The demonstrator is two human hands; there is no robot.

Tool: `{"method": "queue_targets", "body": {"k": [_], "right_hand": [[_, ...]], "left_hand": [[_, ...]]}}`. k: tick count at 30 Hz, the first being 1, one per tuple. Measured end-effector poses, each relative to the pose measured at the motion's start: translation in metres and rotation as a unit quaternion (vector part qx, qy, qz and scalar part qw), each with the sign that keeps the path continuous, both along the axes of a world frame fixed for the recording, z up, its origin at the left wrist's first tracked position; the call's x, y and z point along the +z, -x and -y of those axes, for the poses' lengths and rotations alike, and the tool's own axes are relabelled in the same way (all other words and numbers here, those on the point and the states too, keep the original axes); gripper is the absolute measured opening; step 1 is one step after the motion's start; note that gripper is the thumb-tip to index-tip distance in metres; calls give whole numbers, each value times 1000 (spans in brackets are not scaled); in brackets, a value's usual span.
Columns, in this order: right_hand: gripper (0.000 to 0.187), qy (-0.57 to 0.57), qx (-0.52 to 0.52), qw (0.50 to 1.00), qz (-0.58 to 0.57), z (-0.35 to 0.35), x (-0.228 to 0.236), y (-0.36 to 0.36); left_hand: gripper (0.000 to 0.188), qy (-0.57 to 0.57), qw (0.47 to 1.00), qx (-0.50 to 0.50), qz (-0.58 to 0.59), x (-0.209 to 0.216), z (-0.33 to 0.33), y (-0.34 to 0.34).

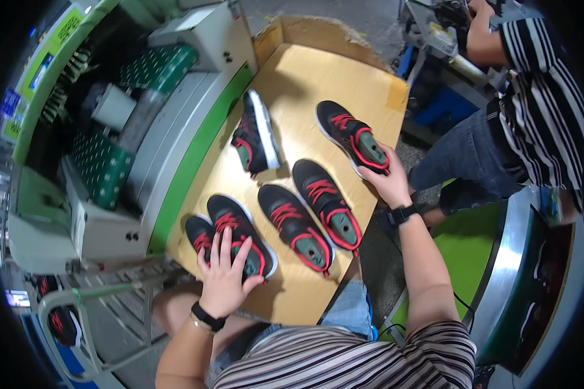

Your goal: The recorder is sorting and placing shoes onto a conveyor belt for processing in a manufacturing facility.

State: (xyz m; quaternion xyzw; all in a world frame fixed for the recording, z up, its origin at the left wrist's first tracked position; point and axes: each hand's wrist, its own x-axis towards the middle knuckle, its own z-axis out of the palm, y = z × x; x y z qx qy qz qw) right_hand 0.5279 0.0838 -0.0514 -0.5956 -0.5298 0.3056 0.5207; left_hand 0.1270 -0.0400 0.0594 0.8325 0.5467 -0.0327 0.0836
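Black sneakers with red laces and red collar trim lie on a pale wooden board. My right hand [390, 182] grips the heel of one sneaker [341, 125] at the board's right side; its toe points away from me. My left hand [228, 271] lies with fingers spread over a pair at the near left: the inner sneaker [228, 214] and the outer sneaker [198, 228], partly hidden by the fingers. Between my hands sit two more, a middle sneaker [281, 204] and one to its right [319, 181]. Farther off, a sneaker [249, 139] rests on its side, white sole facing right.
The wooden board [305, 71] has a raised, ragged far edge. At left stands a machine with a green dotted conveyor belt [156, 68]. A metal ladder-like frame [110, 311] is at lower left. On the right, another person in a striped shirt [538, 104] stands near a curved metal-edged conveyor [499, 259].
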Motion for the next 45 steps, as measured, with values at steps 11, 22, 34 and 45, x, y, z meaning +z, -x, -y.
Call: {"method": "queue_targets", "body": {"k": [11,22,34,45], "right_hand": [[62,19,-71,996,41,117,14,58],[62,23,-65,994,90,138,10,82],[63,29,-42,999,0,141,-15,78],[67,29,-46,998,-19,134,-5,96]], "left_hand": [[83,-49,996,3,75,-7,9,6],[83,-64,987,14,145,-5,25,15],[60,-95,849,258,451,-32,50,66],[76,-73,867,229,436,-33,54,43]]}}
